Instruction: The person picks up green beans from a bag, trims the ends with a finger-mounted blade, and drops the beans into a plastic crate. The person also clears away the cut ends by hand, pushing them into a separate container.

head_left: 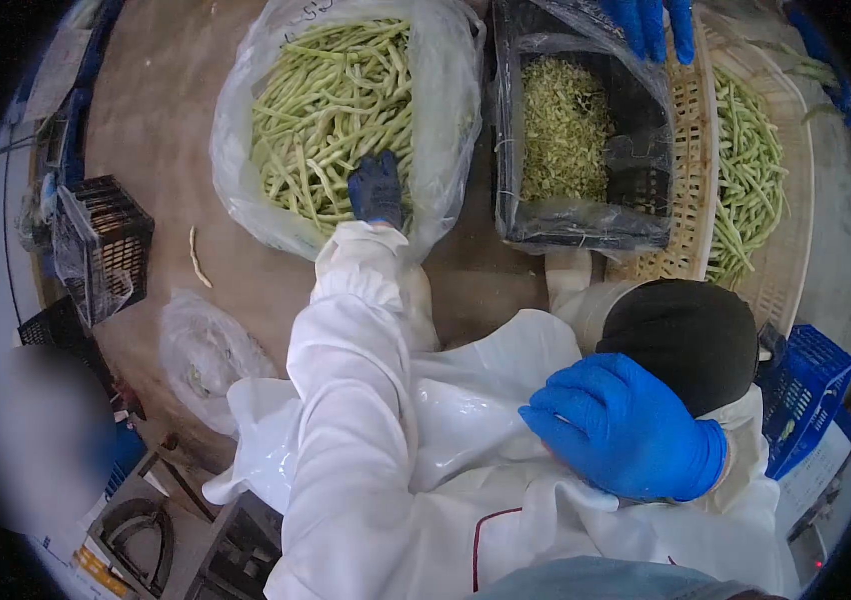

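Note:
A large clear plastic bag stands open, full of long green beans. My left hand, in a dark blue glove, reaches down among these beans at the near side of the bag. Its fingers bend down around some of them, and the tips are partly hidden. My right hand, in a bright blue glove, is over my lap beside my dark-covered knee. The fingers are curled and pressed together; whatever may be inside them is hidden.
A black plastic-lined crate holds chopped green trimmings. Beside it, a beige basket contains more beans. Another person's blue-gloved hand is above the crate. Black crate and plastic bag are left; a blue crate is right.

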`<state>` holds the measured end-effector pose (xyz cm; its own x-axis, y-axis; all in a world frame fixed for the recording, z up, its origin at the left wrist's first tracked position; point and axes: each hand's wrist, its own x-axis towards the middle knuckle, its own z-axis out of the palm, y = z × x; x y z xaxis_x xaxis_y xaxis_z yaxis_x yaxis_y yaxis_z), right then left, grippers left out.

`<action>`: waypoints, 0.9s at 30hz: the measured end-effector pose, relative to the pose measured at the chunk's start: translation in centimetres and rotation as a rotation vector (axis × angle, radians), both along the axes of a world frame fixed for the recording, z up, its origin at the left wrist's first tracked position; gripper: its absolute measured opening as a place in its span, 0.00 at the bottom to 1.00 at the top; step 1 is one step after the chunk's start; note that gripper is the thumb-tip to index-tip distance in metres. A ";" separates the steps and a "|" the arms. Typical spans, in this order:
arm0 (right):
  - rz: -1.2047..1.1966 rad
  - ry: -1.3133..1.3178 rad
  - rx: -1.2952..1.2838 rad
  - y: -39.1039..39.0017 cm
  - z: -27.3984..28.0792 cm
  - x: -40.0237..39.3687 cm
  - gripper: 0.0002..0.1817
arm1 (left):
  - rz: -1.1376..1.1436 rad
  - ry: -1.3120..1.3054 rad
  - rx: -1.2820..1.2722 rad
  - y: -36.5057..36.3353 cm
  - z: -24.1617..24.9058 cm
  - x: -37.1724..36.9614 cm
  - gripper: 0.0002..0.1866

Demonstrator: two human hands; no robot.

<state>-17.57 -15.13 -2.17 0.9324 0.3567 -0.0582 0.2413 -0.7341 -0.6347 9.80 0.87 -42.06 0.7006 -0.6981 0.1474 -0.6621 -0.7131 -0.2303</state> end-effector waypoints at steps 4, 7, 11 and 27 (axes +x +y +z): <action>0.002 -0.024 -0.029 0.2 0.0 -0.6 0.16 | 0.182 0.121 0.151 1.0 -1.3 -1.1 0.24; 0.000 -0.040 -0.040 0.1 -0.6 -1.5 0.11 | 0.287 0.341 0.410 -0.3 3.7 -1.5 0.31; -0.049 -0.052 -0.069 -0.1 -1.5 -2.9 0.07 | 0.244 0.643 0.452 -1.5 10.3 0.5 0.38; -0.130 -0.011 0.006 1.0 -2.6 -4.1 0.08 | -0.068 0.906 -1.176 5.9 29.5 9.7 0.25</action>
<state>-21.70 -14.15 -4.76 0.9715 0.2326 -0.0464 0.1506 -0.7560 -0.6371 19.50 6.76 -12.61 0.8320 -0.5255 0.1781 -0.3001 -0.1562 0.9410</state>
